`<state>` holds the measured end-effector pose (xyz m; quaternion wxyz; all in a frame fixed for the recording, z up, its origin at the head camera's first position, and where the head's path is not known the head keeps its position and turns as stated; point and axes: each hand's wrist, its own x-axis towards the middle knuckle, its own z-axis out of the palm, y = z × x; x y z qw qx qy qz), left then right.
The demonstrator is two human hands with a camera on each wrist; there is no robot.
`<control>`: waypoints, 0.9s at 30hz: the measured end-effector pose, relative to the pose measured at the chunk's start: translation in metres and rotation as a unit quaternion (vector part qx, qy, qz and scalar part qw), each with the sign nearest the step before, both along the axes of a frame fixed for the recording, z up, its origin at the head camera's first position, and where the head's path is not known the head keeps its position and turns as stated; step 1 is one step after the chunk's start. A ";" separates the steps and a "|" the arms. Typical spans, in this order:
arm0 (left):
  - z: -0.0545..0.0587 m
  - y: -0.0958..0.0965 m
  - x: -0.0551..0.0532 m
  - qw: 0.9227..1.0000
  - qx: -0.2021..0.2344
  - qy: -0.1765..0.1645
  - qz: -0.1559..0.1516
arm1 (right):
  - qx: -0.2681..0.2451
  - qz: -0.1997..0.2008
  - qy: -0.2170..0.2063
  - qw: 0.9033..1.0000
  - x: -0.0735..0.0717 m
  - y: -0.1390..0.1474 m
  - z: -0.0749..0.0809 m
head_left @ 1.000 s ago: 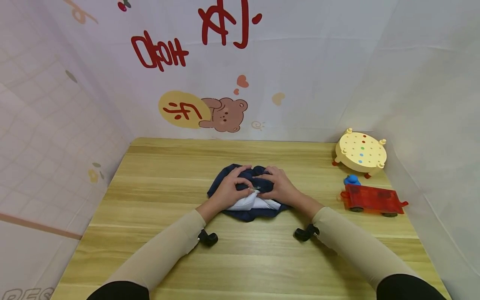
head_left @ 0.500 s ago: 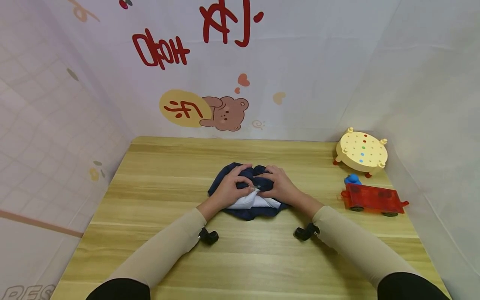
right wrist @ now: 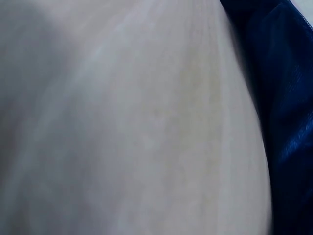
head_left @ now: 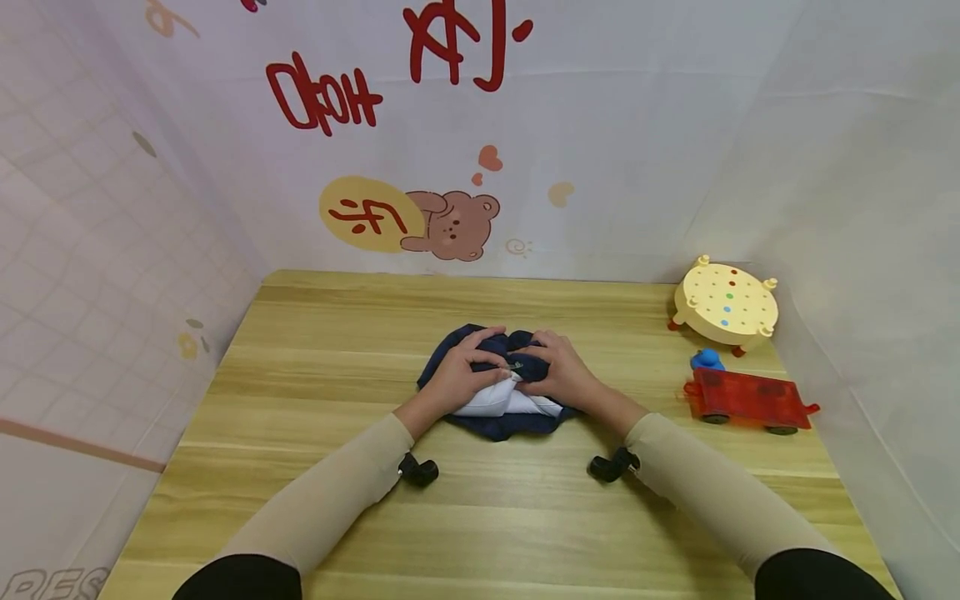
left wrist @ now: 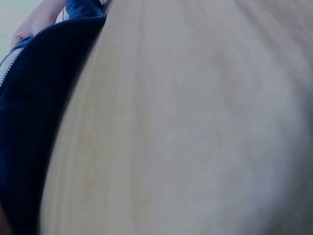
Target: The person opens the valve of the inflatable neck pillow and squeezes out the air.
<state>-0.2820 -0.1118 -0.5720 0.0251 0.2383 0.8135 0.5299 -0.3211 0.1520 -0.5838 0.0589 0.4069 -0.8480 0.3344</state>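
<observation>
A crumpled dark blue cloth item [head_left: 498, 427] with a white lining [head_left: 487, 402] lies at the middle of the table; its exact kind cannot be told. A row of zipper teeth [left wrist: 19, 59] edges it in the left wrist view. My left hand [head_left: 459, 375] grips it from the left, thumb and index finger together near a small metallic zipper part [head_left: 515, 366]. From the right, my right hand [head_left: 562, 372] holds the bunched cloth, with its thumb close to the left fingertips. Dark blue cloth [right wrist: 286, 98] also fills the right edge of the right wrist view.
At the right of the wooden table [head_left: 510, 517] lies a red toy wagon [head_left: 750, 398], with a small blue toy [head_left: 707, 359] behind it. Farther back sits a round cream toy stool [head_left: 726, 304], legs upward. White printed sheets [head_left: 615, 167] enclose the back and sides.
My left thumb and index finger have shifted slightly at the zipper, the index finger now straighter. The right hand and the cloth keep nearly the same place; the head view tilts a little.
</observation>
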 end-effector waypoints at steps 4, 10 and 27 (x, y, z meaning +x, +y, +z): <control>0.002 0.001 0.002 1.000 0.023 -0.003 0.005 | 0.000 -0.001 0.002 1.000 0.000 -0.001 0.000; 0.002 0.004 0.003 0.998 0.059 0.028 0.006 | 0.000 0.000 0.017 1.000 -0.001 -0.002 0.000; -0.002 0.001 -0.001 0.999 0.039 0.021 -0.007 | 0.022 -0.017 0.004 1.000 0.001 -0.002 -0.002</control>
